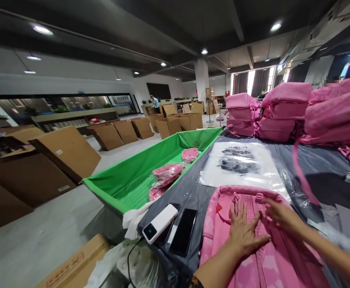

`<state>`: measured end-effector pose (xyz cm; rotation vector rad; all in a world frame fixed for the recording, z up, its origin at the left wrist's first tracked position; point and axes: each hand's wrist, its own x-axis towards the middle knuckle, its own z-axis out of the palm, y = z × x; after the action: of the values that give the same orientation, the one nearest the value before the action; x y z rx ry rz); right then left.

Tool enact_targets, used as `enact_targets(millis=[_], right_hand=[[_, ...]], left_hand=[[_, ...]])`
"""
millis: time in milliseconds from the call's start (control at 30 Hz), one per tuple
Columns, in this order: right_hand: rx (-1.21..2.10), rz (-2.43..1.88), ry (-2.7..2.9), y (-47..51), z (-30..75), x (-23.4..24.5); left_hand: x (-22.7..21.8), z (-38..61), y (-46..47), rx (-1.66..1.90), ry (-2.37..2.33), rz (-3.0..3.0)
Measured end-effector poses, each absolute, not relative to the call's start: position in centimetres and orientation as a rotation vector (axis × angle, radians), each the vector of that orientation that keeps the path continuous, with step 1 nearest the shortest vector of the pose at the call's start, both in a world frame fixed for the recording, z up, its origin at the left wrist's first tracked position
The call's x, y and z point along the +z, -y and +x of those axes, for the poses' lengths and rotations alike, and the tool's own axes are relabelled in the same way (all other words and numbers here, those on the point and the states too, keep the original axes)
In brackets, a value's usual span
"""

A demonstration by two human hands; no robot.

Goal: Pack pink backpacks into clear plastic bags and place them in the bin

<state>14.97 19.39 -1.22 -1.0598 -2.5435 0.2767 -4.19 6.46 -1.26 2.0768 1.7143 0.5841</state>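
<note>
A pink backpack (219,248) lies on the dark-covered table, with its padded back and shoulder straps facing up. My left hand (243,232) rests flat on the padding and a strap, its fingers spread. Just right of it, my right hand (283,216) is at the top of the other strap beside a small pink buckle (259,197). Its fingers are bent together at the strap edge; the fingertips are slightly blurred. Beyond the backpack's top edge lies a clear plastic bag with black print (237,164).
Pink backpacks (285,104) are stacked at the table's back right. A white power bank (160,224) and a black phone (183,231) lie left of the backpack. Bagged pink pouches (167,172) sit in a green bin (127,182). Cardboard boxes (67,152) and a person (155,104) are farther off.
</note>
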Motion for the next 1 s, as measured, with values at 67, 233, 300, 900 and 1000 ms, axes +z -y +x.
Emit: enact_targets(millis=[67, 233, 300, 900, 1000], right_hand=[[0.363, -1.179, 2.474, -24.0, 13.2, 2.0], [0.491, -1.116, 2.498, -33.9, 4.4, 3.1], [0.557, -1.093, 2.521, -36.3, 0.8, 1.2], [0.375, -1.205, 1.880, -39.7, 0.3, 5.0], [0.338, -1.019, 1.989, -36.1, 2.3, 11.3]], left_hand=[[-1.3, -4.3, -6.1, 0.622, -1.679, 1.994], [-1.6, -4.8, -6.2, 0.690, -1.623, 1.893], [-2.5, -5.1, -6.7, 0.705, -1.604, 1.901], [-3.8, -5.3, -7.1, 0.986, -1.449, 1.849], [-4.1, -5.5, -7.3, 1.064, -1.449, 1.875]])
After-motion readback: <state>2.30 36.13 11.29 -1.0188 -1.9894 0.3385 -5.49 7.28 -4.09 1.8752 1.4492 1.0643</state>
